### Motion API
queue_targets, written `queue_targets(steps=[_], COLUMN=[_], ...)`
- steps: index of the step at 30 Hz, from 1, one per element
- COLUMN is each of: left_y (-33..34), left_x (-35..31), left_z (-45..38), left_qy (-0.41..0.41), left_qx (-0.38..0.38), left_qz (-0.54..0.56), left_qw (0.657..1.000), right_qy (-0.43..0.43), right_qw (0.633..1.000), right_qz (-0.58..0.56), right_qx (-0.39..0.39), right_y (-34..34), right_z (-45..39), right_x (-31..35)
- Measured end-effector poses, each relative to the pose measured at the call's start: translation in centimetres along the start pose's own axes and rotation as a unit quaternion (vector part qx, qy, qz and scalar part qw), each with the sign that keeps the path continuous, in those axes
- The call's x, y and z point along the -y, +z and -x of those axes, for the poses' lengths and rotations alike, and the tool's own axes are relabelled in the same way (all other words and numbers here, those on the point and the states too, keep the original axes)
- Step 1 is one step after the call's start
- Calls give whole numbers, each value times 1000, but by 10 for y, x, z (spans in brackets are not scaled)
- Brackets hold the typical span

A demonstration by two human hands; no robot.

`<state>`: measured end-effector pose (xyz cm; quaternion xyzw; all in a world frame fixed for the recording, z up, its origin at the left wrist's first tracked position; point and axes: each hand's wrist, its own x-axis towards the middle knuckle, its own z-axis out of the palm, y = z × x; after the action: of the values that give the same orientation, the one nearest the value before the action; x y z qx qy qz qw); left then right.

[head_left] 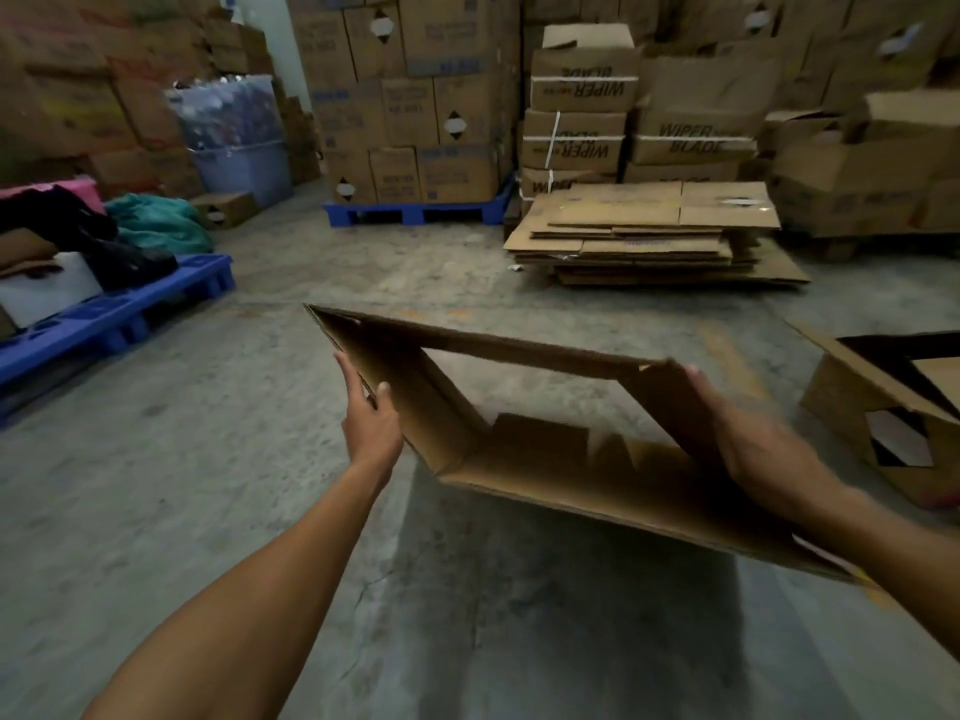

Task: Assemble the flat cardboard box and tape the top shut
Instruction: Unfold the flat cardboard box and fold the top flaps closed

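Observation:
I hold a brown cardboard box in the air above the concrete floor, spread into an open sleeve with both ends open, so the floor shows through its middle. Its flaps stick out loose at the near and far sides. My left hand grips the left wall, thumb inside and fingers outside. My right hand lies over the right wall and grips it. No tape is in view.
A stack of flat cardboard sheets lies on the floor ahead at right. An open box sits at the right edge. Blue pallets with goods stand at left, and stacked cartons line the back.

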<state>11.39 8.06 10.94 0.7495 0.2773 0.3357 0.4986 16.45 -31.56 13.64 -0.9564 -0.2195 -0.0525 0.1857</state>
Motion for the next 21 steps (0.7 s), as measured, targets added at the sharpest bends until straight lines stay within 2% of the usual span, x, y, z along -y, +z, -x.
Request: queue_targets(steps=[4, 11, 16, 21], left_y=[-21, -68, -93, -96], left_x=[-27, -93, -136, -137], left_z=[-10, -56, -81, -69], left_qy=[18, 53, 31, 10], left_qx=[-5, 51, 132, 217], left_qz=[-17, -113, -211, -281], left_qw=[1000, 991, 968, 935], right_qy=[26, 111, 142, 214], right_qw=[996, 983, 986, 975], right_qz=[-29, -69, -44, -61], right_qx=[-84, -133, -68, 2], right_y=[-27, -99, -135, -114], right_z=[-39, -103, -121, -129], right_x=[16, 48, 72, 62])
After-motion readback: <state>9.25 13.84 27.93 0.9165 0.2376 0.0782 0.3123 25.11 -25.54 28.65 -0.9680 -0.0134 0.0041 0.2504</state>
